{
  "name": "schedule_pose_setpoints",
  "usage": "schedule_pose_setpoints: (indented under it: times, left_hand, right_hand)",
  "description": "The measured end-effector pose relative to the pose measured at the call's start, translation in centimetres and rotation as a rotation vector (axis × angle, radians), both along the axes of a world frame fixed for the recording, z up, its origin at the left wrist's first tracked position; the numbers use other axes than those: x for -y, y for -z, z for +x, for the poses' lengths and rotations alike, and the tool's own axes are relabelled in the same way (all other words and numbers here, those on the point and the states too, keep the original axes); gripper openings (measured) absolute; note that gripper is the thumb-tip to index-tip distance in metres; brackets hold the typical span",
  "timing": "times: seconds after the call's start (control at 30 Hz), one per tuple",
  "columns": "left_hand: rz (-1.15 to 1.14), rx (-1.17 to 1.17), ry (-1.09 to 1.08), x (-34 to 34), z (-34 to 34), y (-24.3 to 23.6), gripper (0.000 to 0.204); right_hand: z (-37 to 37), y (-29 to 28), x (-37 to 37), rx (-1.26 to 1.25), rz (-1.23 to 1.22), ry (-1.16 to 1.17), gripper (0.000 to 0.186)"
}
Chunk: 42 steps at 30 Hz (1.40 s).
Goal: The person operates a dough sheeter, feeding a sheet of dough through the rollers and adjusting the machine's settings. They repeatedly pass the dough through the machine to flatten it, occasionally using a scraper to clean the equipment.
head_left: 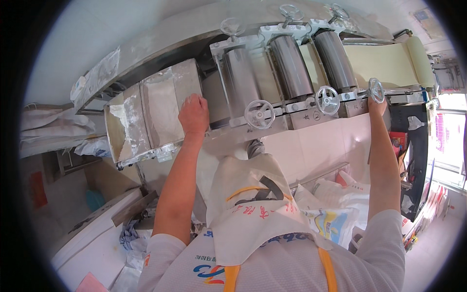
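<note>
Nearest the person, the front of the dough-rolling machine (311, 141) carries three handwheels in a row. The right hand (377, 100) is clamped on the rightmost front handwheel (376, 89), at the end of the row beside the dough sheet (384, 63). The other two front handwheels (259, 114) lie between the hands, nearer the left one. The left hand (193, 115), fingers curled together, rests on the edge of the floury feed hopper (151, 114), left of the three steel rollers (290, 65), whose long axes run away from the person. Three more handwheels (290, 11) stand beyond the rollers.
</note>
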<state>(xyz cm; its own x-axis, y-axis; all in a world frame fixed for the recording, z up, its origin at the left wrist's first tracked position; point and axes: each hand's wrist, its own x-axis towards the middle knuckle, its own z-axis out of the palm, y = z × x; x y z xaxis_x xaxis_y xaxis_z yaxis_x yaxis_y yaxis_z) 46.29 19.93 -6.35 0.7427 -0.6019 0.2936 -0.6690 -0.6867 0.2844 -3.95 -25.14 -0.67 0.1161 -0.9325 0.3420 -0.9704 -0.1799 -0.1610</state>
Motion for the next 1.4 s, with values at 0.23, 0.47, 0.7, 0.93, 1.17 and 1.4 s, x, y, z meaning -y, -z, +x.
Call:
schedule_pose_setpoints:
  times: [0.23, 0.47, 0.7, 0.93, 1.17, 1.4]
  left_hand:
    - [-0.009, 0.017, 0.004, 0.0, 0.0, 0.3, 0.019]
    - [0.006, 0.017, -0.003, -0.1, 0.1, 0.3, 0.02]
    - [-0.013, 0.026, 0.004, 0.0, 0.1, 0.4, 0.021]
    - [-0.005, 0.035, 0.002, 0.0, 0.2, 0.5, 0.021]
    - [0.001, 0.045, 0.008, -0.1, 0.2, 0.5, 0.021]
    - [-0.013, 0.037, 0.022, 0.4, 0.0, 0.4, 0.02]
  right_hand:
    - [-0.7, 0.4, 0.6, 0.048, 0.004, -0.002, 0.038]
    - [0.0, 0.1, 0.0, 0.097, 0.03, 0.025, 0.035]
    - [-0.3, 0.2, 0.4, 0.105, 0.014, 0.036, 0.033]
    - [-0.1, -0.2, 0.1, 0.001, 0.017, -0.022, 0.033]
    - [-0.1, 0.1, 0.3, 0.04, 0.014, 0.038, 0.032]
    - [-2.3, 0.6, 1.7, -0.082, 0.004, -0.03, 0.033]
